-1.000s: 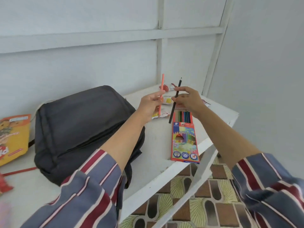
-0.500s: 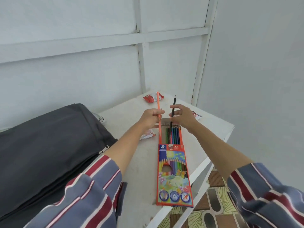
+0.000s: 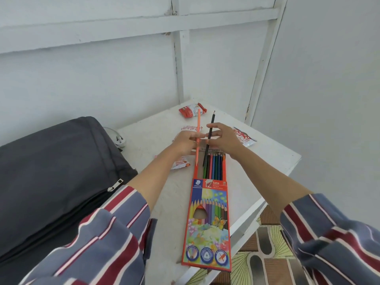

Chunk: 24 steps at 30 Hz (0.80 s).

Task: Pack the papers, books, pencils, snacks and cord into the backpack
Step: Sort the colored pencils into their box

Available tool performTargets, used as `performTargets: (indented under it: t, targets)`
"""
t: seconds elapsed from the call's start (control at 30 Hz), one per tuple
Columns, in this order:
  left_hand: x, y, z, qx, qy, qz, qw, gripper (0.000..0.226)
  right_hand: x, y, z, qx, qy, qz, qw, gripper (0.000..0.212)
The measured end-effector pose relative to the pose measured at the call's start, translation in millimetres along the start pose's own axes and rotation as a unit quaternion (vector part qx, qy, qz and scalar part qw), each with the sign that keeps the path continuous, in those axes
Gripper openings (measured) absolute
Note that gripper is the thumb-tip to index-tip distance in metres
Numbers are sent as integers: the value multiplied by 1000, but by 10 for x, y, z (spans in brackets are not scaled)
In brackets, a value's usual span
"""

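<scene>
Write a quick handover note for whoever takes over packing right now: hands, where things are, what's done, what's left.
Left hand holds the orange pencil; right hand holds the black pencil, both over the open pencil box.
Snack packets lie loose on the table; the backpack sits left.
Done: most pencils boxed.
Left: slot both pencils, pack box and snacks. Papers, books not visible.

Both sleeves (image 3: 107, 239) are slate-blue cloth with maroon and white stripes (pushed up, forearms bare).
</scene>
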State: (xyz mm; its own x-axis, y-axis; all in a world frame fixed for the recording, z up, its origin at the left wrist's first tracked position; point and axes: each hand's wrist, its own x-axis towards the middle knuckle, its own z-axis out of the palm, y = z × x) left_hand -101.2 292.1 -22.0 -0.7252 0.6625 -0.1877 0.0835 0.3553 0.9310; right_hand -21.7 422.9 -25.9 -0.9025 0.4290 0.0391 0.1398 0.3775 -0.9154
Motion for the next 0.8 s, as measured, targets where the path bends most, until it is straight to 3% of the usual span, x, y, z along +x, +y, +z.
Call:
performTargets:
  t: [0.17, 0.47, 0.8]
  targets:
    - [43, -57, -26, -7, -11, -1, 1000, 37, 18, 94, 64, -36, -19, -8, 999, 49]
    - [54, -70, -26, 25, -15, 0, 1000, 40, -53, 191, 108, -226, -48, -61, 971, 59]
    - [28, -54, -38, 30, -23, -10, 999, 41, -92, 190, 91, -318, -102, 2, 943, 82]
